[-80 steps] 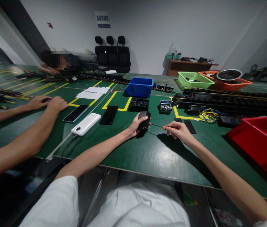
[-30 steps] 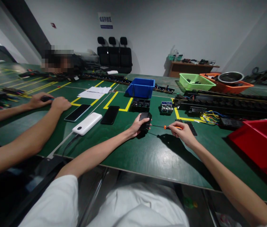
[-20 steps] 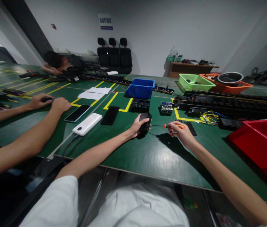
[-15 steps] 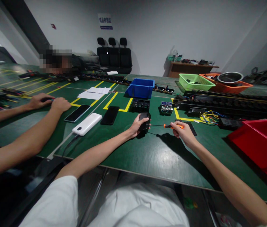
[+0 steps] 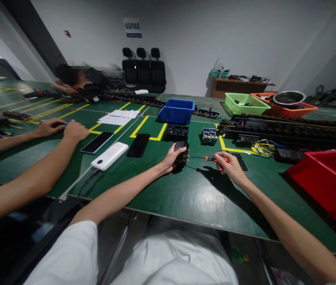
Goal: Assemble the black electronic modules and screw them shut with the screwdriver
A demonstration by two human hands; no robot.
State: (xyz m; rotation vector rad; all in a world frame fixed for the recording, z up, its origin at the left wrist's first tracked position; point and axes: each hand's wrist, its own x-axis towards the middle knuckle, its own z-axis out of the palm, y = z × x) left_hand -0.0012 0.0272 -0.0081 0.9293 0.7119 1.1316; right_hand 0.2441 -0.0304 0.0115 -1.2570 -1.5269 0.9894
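Observation:
My left hand (image 5: 172, 157) is closed around a black box-like part (image 5: 181, 152), its thumb across the near face. My right hand (image 5: 227, 164) grips the orange and black handle of a screwdriver (image 5: 209, 158). The shaft points left and its tip is at the right side of the black part; whether it sits in a screw is too small to tell. Behind the part stands a black block with square openings (image 5: 176, 132). A small stack of circuit-board modules (image 5: 209, 135) is to its right. A flat black plate (image 5: 240, 162) lies partly hidden behind my right hand.
A black phone (image 5: 138, 145), a white power bank (image 5: 109, 156) and another phone (image 5: 97, 142) lie to the left, near a co-worker's hands (image 5: 74, 131). A blue bin (image 5: 177, 111) stands behind, a red bin (image 5: 328, 186) at right. Long black assemblies (image 5: 283, 130) and wires lie back right.
My hands, the black part and the screwdriver stay almost in place; the right hand has shifted very slightly left. The person at the far left has moved their head slightly.

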